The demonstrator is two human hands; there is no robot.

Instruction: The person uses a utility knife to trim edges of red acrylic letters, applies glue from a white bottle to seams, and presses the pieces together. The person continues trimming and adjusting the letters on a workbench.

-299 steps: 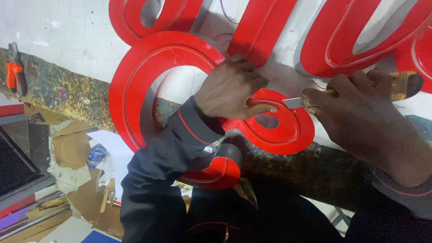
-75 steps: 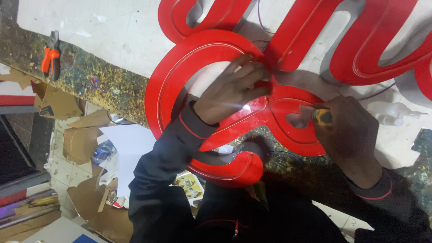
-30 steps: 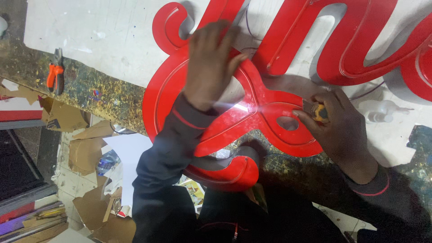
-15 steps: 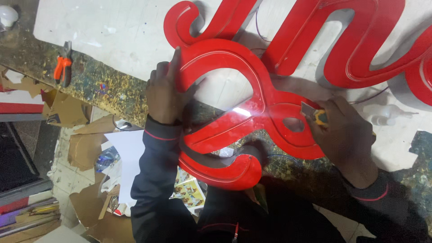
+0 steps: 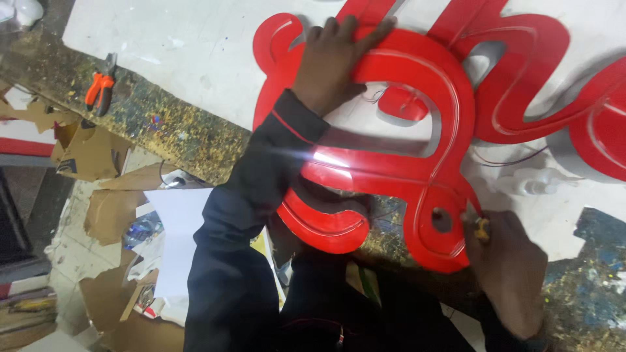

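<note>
Now the left hand [image 5: 332, 62] lies flat, fingers spread, pressing down on the upper loop of the big red script sign letter [image 5: 417, 169], which lies across the near edge of the paint-spattered workbench [image 5: 163, 130], its lower curl hanging out past that edge. The right hand [image 5: 505, 267] is curled tight around a small yellow-handled tool [image 5: 481, 227], tip touching the letter's outer rim by its lower right loop. By my read, the rim work is midway: the face looks seated along the top and middle, a glare streak shows on the centre stroke, and the lower curl looks not yet reached. More red letters [image 5: 567, 85] lie toward the far right corner. Thin wires [image 5: 508, 160] trail on the white sheet. Orange-handled pliers [image 5: 99, 88] rest near the bench's left edge, well apart.
</note>
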